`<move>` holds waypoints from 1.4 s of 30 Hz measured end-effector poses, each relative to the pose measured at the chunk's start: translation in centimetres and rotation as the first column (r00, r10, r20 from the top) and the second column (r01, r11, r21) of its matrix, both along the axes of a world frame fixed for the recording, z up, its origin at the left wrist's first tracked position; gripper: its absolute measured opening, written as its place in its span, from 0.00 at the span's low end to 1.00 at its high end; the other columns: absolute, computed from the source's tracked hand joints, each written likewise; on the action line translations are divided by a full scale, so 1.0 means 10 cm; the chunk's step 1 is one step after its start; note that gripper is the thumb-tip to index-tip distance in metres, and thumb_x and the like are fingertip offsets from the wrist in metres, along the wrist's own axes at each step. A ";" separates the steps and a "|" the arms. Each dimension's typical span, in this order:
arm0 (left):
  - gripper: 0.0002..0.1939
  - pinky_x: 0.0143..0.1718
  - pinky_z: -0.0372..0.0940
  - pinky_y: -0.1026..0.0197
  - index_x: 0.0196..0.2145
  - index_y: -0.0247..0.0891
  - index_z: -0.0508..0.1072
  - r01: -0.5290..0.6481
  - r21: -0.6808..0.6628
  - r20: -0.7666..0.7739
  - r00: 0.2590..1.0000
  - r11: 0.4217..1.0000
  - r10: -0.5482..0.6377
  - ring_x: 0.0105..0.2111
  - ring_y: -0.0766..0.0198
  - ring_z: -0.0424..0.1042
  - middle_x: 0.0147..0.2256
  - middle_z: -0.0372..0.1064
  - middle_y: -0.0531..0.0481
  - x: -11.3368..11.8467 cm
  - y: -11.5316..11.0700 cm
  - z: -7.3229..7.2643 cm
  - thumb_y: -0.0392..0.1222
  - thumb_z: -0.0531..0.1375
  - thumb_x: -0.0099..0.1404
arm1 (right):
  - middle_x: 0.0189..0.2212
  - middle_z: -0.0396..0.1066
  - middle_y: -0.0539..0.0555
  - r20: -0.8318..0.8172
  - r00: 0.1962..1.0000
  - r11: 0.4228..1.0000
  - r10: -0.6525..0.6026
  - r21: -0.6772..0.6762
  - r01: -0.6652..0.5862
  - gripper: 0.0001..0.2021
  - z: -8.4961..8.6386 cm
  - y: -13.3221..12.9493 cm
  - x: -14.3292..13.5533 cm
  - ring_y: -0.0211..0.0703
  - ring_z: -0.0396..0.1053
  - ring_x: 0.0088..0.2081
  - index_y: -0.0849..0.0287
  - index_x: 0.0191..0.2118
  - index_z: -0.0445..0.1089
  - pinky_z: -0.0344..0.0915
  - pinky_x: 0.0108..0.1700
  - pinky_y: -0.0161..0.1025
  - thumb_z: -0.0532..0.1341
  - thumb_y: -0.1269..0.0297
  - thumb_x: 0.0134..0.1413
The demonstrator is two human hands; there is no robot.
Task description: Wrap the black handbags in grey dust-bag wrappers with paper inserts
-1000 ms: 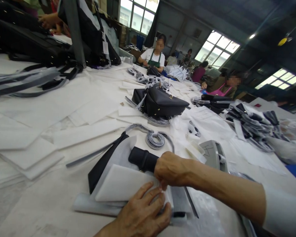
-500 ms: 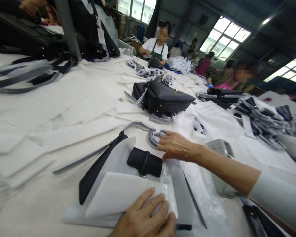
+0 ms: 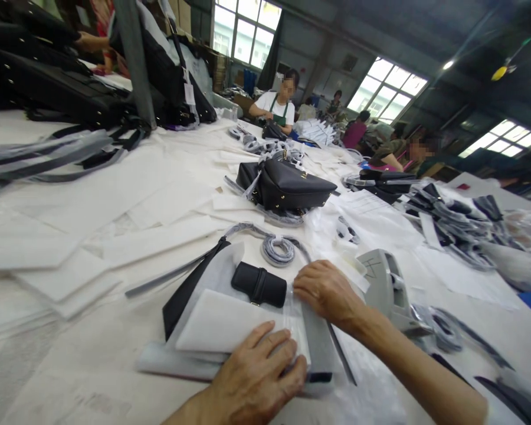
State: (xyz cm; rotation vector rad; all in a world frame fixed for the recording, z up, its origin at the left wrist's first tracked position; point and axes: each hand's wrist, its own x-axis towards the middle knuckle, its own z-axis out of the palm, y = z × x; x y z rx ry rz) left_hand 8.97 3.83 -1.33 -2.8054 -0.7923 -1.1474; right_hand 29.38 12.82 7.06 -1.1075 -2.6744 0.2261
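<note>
A black handbag [image 3: 181,295] lies before me, partly covered by thin grey-white wrapping paper [image 3: 223,268]. Its black flap or strap tab [image 3: 259,284] shows above a folded white foam sheet [image 3: 216,324]. My left hand [image 3: 263,369] lies on the foam with its fingers spread. At the right edge of the wrap my right hand [image 3: 325,290] has its fingers bent and pressed together beside a clear shiny strip [image 3: 294,319]; whatever is under the fingertips is hidden. A coiled, plastic-wrapped strap [image 3: 278,250] rests just beyond the bag.
A grey tape dispenser [image 3: 383,280] stands right of my right forearm. Another black handbag [image 3: 287,186] sits farther back. White sheets [image 3: 159,242] cover the left side. Wrapped straps [image 3: 451,212] are heaped at right. A metal post [image 3: 135,65] rises at left. Co-workers [image 3: 278,106] are beyond.
My right hand has moved from the coiled strap down to the wrap's right edge, uncovering the coil. My left hand stays on the foam. The view has shifted slightly.
</note>
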 end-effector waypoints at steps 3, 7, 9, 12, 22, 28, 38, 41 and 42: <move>0.13 0.61 0.58 0.51 0.53 0.39 0.69 0.023 -0.034 -0.044 0.999 0.999 -0.024 0.54 0.59 0.66 0.46 0.72 0.46 0.00 -0.01 -0.01 0.40 0.53 0.75 | 0.38 0.79 0.56 -0.260 0.946 0.980 -0.196 -0.022 0.197 0.10 0.03 -0.17 -0.21 0.48 0.75 0.42 0.54 0.40 0.78 0.68 0.48 0.46 0.59 0.60 0.65; 0.10 0.59 0.59 0.50 0.50 0.38 0.71 0.023 -0.020 -0.060 0.998 1.000 -0.025 0.51 0.57 0.68 0.46 0.72 0.47 0.02 -0.02 -0.05 0.38 0.56 0.72 | 0.48 0.78 0.56 -0.411 0.861 0.921 -0.298 -0.359 0.147 0.16 -0.22 -0.56 -0.50 0.51 0.75 0.50 0.51 0.47 0.78 0.72 0.54 0.48 0.56 0.52 0.66; 0.07 0.57 0.60 0.50 0.46 0.36 0.72 0.051 0.010 -0.100 0.994 0.999 -0.050 0.49 0.56 0.69 0.45 0.73 0.47 -0.03 -0.04 -0.02 0.37 0.57 0.71 | 0.54 0.74 0.58 -0.435 0.843 0.900 -0.317 -0.419 0.122 0.19 -0.42 -0.68 -0.55 0.53 0.71 0.56 0.53 0.51 0.77 0.68 0.59 0.52 0.53 0.51 0.68; 0.07 0.51 0.63 0.56 0.36 0.35 0.72 0.137 0.013 -0.158 0.978 0.990 -0.134 0.42 0.60 0.70 0.37 0.73 0.49 -0.20 -0.10 0.15 0.41 0.59 0.71 | 0.59 0.68 0.59 -0.426 0.860 0.910 -0.280 -0.403 0.097 0.20 -0.63 -0.71 -0.53 0.53 0.67 0.60 0.53 0.56 0.74 0.64 0.62 0.55 0.52 0.54 0.68; 0.02 0.46 0.66 0.53 0.34 0.35 0.72 -0.229 -0.059 -0.428 0.885 0.972 0.183 0.37 0.58 0.74 0.32 0.73 0.47 -0.70 0.82 0.66 0.35 0.61 0.66 | 0.62 0.65 0.56 -0.285 0.954 0.995 -0.091 0.017 0.100 0.21 -0.68 -0.76 -0.65 0.53 0.65 0.61 0.49 0.63 0.66 0.63 0.63 0.54 0.55 0.61 0.67; 0.10 0.43 0.71 0.52 0.45 0.34 0.72 -0.376 0.007 -0.503 0.799 0.927 0.328 0.41 0.59 0.73 0.45 0.71 0.46 -0.65 1.18 0.64 0.43 0.61 0.70 | 0.62 0.65 0.57 -0.231 0.968 0.991 -0.094 0.076 0.114 0.21 -0.71 -0.78 -0.67 0.53 0.65 0.61 0.52 0.63 0.66 0.64 0.63 0.55 0.53 0.62 0.68; 0.15 0.45 0.71 0.50 0.51 0.35 0.71 -0.386 -0.146 -0.649 0.732 0.911 0.206 0.44 0.57 0.73 0.48 0.70 0.44 -0.70 1.22 0.49 0.46 0.61 0.71 | 0.61 0.66 0.59 -0.185 0.980 0.979 -0.077 0.170 0.109 0.20 -0.73 -0.79 -0.69 0.51 0.65 0.61 0.56 0.62 0.65 0.66 0.62 0.53 0.53 0.64 0.68; 0.17 0.45 0.71 0.49 0.52 0.36 0.70 -0.413 -0.232 -0.693 0.705 0.881 0.147 0.45 0.57 0.73 0.50 0.69 0.44 -0.73 1.33 0.50 0.47 0.60 0.71 | 0.61 0.67 0.60 -0.181 0.982 0.969 -0.058 0.226 0.099 0.19 -0.75 -0.78 -0.68 0.50 0.66 0.61 0.59 0.62 0.65 0.67 0.61 0.53 0.52 0.65 0.69; 0.17 0.45 0.71 0.49 0.52 0.36 0.70 -0.422 -0.261 -0.713 0.691 0.868 0.122 0.45 0.57 0.73 0.50 0.69 0.44 -0.73 1.38 0.52 0.47 0.60 0.71 | 0.61 0.67 0.60 -0.180 0.982 0.965 -0.050 0.243 0.094 0.19 -0.76 -0.78 -0.68 0.50 0.66 0.61 0.59 0.62 0.65 0.67 0.61 0.53 0.51 0.66 0.69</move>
